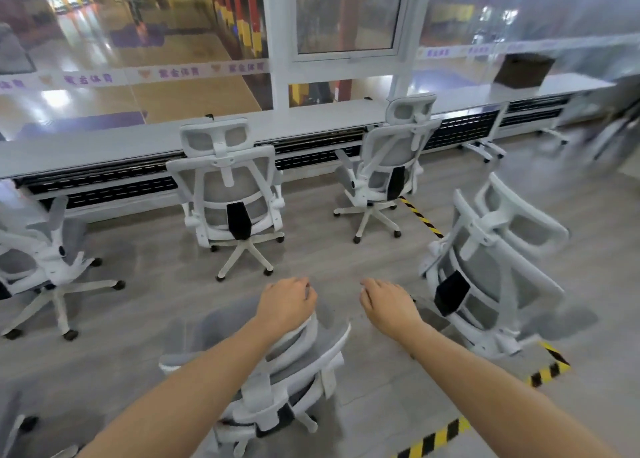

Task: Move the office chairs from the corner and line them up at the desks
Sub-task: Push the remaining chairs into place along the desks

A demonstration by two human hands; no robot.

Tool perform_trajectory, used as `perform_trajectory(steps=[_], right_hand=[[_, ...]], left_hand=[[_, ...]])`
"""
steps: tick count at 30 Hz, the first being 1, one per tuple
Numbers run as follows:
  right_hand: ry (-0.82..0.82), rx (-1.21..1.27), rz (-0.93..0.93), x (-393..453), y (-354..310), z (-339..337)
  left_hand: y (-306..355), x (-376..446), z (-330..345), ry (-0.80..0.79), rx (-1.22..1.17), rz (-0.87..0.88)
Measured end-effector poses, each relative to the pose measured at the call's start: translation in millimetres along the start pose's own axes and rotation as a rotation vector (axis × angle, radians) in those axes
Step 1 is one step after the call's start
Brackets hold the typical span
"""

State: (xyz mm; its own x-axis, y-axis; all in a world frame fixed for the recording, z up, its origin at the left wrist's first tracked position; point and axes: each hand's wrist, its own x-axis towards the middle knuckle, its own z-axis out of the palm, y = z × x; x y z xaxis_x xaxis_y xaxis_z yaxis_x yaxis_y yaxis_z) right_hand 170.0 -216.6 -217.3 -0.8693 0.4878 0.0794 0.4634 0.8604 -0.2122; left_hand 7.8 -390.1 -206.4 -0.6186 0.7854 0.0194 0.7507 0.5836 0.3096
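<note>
A white and grey mesh office chair (277,357) stands right below me, its back towards me. My left hand (287,305) lies on top of its headrest, fingers curled over the far edge. Just right of that headrest, my right hand (389,307) hovers with loosely bent fingers and holds nothing. Two matching chairs (228,194) (388,166) stand with their backs to me at the long white desk (138,142). A third chair (45,260) at the left is turned sideways. Another chair (491,267) to my right looks tilted and blurred.
Yellow and black hazard tape (429,440) marks the floor at the lower right and runs between the right-hand chairs. A dark box (523,69) sits on the desk's far right end. Glass panels and a window frame rise behind the desk. Part of one more chair (14,423) shows bottom left.
</note>
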Motion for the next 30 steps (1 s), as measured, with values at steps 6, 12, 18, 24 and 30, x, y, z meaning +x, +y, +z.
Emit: perform_trajectory(steps=[6, 12, 18, 24, 30], right_hand=[[-0.028, -0.088, 0.209, -22.6, 136.9, -44.2], [0.026, -0.164, 0.326, -47.0, 267.9, -101.2], [0.201, -0.064, 0.433, -33.9, 379.0, -133.2], [0.344, 0.048, 0.458, 21.4, 432.8, -130.3], [0.284, -0.034, 0.475, 95.6, 480.7, -103.2]], left_hand=[[112.3, 62.6, 32.2, -0.037, 0.073, 0.157], [253.7, 137.9, 63.0, -0.049, 0.095, 0.302], [375.2, 200.4, 81.6, -0.038, 0.080, 0.421], [427.7, 272.9, 101.2, -0.019, 0.068, 0.483], [459.8, 391.5, 124.8, 0.049, 0.013, 0.628]])
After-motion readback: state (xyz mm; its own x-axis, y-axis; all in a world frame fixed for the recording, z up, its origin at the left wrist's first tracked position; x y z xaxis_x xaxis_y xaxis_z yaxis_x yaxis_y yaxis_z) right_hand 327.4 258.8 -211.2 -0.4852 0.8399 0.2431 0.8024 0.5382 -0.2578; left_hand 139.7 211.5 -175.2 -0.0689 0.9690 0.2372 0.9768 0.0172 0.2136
